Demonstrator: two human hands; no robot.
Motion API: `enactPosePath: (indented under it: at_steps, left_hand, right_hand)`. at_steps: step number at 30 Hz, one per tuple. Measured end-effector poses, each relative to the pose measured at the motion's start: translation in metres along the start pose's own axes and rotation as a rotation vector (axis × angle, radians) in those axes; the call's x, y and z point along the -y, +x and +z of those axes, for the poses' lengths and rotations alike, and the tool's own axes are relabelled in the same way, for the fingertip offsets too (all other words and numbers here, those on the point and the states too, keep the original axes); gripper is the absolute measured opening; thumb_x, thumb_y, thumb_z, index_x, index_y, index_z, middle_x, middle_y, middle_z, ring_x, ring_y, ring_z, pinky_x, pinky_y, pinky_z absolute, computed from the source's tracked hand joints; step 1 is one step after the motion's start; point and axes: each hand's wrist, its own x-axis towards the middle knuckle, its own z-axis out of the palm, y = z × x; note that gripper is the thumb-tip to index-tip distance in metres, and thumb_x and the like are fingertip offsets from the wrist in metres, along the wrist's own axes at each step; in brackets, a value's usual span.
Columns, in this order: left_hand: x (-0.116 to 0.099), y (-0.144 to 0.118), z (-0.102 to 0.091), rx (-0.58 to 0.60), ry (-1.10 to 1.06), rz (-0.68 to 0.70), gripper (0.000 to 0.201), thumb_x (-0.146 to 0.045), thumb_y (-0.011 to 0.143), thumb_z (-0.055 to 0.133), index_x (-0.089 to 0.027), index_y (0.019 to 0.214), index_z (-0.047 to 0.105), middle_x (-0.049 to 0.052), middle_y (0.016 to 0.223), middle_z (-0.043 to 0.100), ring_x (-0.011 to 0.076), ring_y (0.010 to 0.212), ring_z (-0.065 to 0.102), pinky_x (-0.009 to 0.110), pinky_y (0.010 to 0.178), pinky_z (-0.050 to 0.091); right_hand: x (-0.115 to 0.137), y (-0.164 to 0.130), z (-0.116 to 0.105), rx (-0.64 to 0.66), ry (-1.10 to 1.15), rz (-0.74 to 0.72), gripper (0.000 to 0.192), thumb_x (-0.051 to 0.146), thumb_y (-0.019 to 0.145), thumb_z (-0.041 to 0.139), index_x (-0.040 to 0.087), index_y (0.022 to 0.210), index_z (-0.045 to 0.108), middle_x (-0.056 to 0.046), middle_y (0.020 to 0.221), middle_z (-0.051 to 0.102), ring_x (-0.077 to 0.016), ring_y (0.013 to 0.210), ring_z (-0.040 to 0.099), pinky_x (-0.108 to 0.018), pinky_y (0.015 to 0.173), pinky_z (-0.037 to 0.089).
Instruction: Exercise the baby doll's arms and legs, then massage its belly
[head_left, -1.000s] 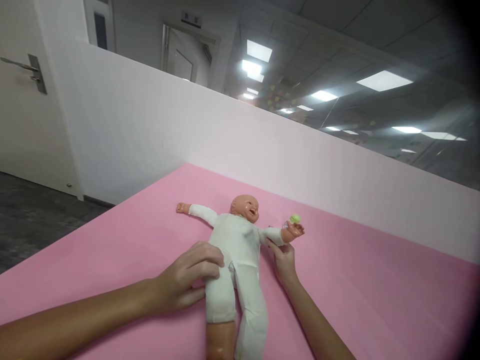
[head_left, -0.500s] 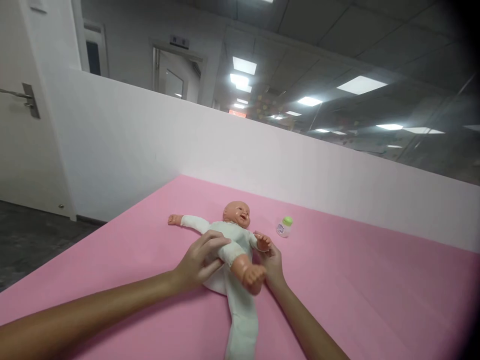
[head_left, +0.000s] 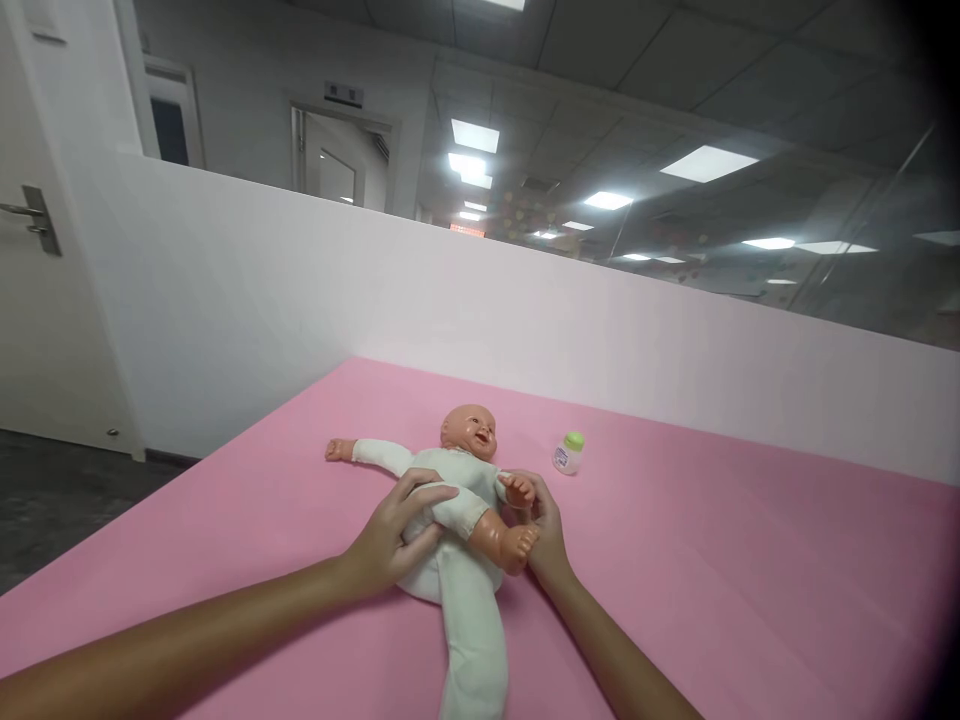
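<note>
A baby doll [head_left: 459, 462] with a soft white cloth body lies on its back on the pink tabletop [head_left: 675, 560], head pointing away from me. My left hand [head_left: 405, 525] is wrapped round its raised, bent leg at the thigh, fingers over the top and thumb below. That leg's bare foot [head_left: 517, 548] points to the right across the body. My right hand [head_left: 541, 525] is at the doll's side, by its small hand [head_left: 517, 490] and arm; the doll's hand and foot partly cover my fingers. The other leg [head_left: 474, 640] stretches straight toward me.
A small clear jar with a green lid [head_left: 569, 455] stands on the table to the right of the doll's head. A low white partition [head_left: 480, 310] runs along the table's back edge. At the left is a door [head_left: 52, 320] with a metal handle.
The doll's raised leg has swung a little up and rightward in my left hand, its foot now nearer my right hand. The camera view has shifted slightly.
</note>
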Motion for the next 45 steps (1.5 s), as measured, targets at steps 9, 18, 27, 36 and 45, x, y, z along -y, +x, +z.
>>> enactPosePath:
  at_steps: [9, 18, 27, 36, 45]
  left_hand:
    - [-0.001, 0.003, -0.002, 0.019, -0.017, 0.011, 0.046, -0.007, 0.089, 0.053, -0.024, 0.132, 0.056, 0.01, 0.124, 0.053, 0.0238, 0.115, 0.057, 0.043, 0.102, 0.051]
    - [-0.009, -0.004, -0.001, -0.018, 0.063, 0.085, 0.045, -0.007, 0.081, 0.052, -0.024, 0.121, 0.058, 0.01, 0.123, 0.055, 0.0258, 0.114, 0.055, 0.045, 0.099, 0.049]
    - [-0.027, -0.01, -0.001, -0.036, 0.206, 0.087, 0.043, -0.006, 0.085, 0.052, -0.025, 0.124, 0.058, 0.011, 0.129, 0.057, 0.0286, 0.121, 0.054, 0.047, 0.101, 0.046]
    - [-0.024, -0.015, -0.011, 0.026, 0.021, 0.011, 0.046, -0.005, 0.09, 0.048, -0.026, 0.129, 0.056, 0.01, 0.138, 0.058, 0.026, 0.129, 0.053, 0.045, 0.108, 0.047]
    - [-0.012, -0.019, -0.008, -0.103, -0.144, -0.211, 0.044, -0.016, 0.095, 0.054, -0.024, 0.137, 0.046, 0.012, 0.135, 0.062, 0.0273, 0.122, 0.062, 0.046, 0.102, 0.052]
  right_hand:
    - [0.009, 0.0, -0.002, 0.081, -0.13, -0.123, 0.028, 0.023, 0.078, 0.067, 0.025, 0.103, 0.078, -0.007, 0.114, 0.074, -0.0301, 0.114, 0.065, -0.045, 0.103, 0.05]
    - [0.013, -0.005, -0.003, 0.148, -0.118, -0.122, 0.03, 0.035, 0.087, 0.07, 0.025, 0.115, 0.073, -0.009, 0.121, 0.073, -0.0302, 0.119, 0.063, -0.046, 0.106, 0.048]
    - [0.016, -0.008, 0.003, 0.026, 0.007, -0.023, 0.041, 0.046, 0.088, 0.073, 0.027, 0.125, 0.068, -0.009, 0.136, 0.068, -0.0295, 0.128, 0.06, -0.045, 0.11, 0.046]
    - [0.011, -0.004, 0.001, -0.066, -0.042, -0.016, 0.042, 0.047, 0.088, 0.07, 0.025, 0.124, 0.068, -0.008, 0.132, 0.07, -0.0306, 0.131, 0.059, -0.043, 0.111, 0.047]
    - [-0.01, 0.0, -0.01, -0.119, 0.013, 0.155, 0.046, 0.057, 0.087, 0.069, 0.023, 0.117, 0.067, -0.008, 0.112, 0.076, -0.0292, 0.107, 0.07, -0.041, 0.089, 0.058]
